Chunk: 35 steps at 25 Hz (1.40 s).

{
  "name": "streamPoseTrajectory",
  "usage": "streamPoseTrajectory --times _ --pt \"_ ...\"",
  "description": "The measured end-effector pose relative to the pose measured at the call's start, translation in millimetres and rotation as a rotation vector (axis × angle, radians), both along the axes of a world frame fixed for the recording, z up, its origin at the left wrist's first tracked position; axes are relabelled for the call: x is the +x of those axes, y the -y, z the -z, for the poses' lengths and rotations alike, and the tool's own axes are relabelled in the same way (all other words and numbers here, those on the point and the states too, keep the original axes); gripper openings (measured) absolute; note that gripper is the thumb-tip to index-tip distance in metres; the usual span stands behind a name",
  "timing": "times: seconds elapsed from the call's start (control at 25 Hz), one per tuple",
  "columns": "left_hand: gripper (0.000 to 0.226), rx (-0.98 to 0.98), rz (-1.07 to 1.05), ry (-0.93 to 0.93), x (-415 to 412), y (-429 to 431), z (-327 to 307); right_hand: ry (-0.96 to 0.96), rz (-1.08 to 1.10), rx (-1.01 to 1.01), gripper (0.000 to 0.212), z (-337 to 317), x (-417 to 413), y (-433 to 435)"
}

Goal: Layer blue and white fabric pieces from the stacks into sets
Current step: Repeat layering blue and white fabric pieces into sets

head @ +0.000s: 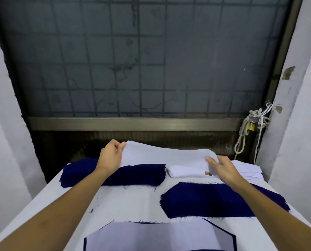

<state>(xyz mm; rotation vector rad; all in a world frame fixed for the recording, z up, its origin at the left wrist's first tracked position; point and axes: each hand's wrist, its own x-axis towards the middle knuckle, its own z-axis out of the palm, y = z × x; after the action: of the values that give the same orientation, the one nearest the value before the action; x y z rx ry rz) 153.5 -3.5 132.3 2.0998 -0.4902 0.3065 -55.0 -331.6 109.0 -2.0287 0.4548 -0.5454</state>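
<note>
White fabric piece (160, 156) hangs lifted and spread between both hands. The left hand (111, 154) pinches its far left corner with curled fingers, and the right hand (221, 169) pinches its right edge between thumb and fingers. Below the left wrist lies the navy blue stack (136, 173); directly under the right hand sits the white stack (185, 173). Beneath the right forearm rests a second blue pile (205, 200). Nearer than both hands, between the forearms, a layered set (160, 236) shows white over blue on the cloth-covered table (125, 200).

Left stack (115, 175) beside right stack (187, 172), both behind nearer stack (205, 200), on table (124, 201)
</note>
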Motion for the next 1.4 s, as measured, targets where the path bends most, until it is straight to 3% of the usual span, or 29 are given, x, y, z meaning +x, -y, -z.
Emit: streamPoseTrajectory --times 0.16,0.36,0.52,0.88,1.08,1.2,1.4 --pt "0.030 -0.081 -0.032 0.001 -24.5 -29.3 22.7 -0.038 0.040 0.056 0.030 23.6 -21.7 -24.2" --pt "0.022 -0.082 -0.020 -0.071 -57.7 -62.2 74.4 -0.046 -0.104 0.165 0.030 57.6 -61.4 -52.4" --pt "0.023 -0.041 -0.003 -0.119 -77.3 -87.6 108.7 -0.096 -0.129 0.127 0.046 84.7 -86.9 -61.1" --pt "0.021 0.197 -0.045 -0.165 -100.4 -113.4 165.3 -0.126 0.034 -0.092 0.051 129.6 -118.0 -69.3" --pt "0.023 0.366 -0.088 -0.041 -105.0 -110.9 175.5 -0.145 0.142 -0.251 0.031 142.5 -115.1 -64.5" --pt "0.024 0.359 -0.096 -0.038 -103.5 -111.0 176.9 -0.149 0.171 -0.283 0.021 144.4 -112.5 -63.9" --pt "0.024 0.297 -0.101 -0.051 -102.7 -110.6 179.0 -0.155 0.211 -0.281 0.024 148.1 -112.0 -62.1"
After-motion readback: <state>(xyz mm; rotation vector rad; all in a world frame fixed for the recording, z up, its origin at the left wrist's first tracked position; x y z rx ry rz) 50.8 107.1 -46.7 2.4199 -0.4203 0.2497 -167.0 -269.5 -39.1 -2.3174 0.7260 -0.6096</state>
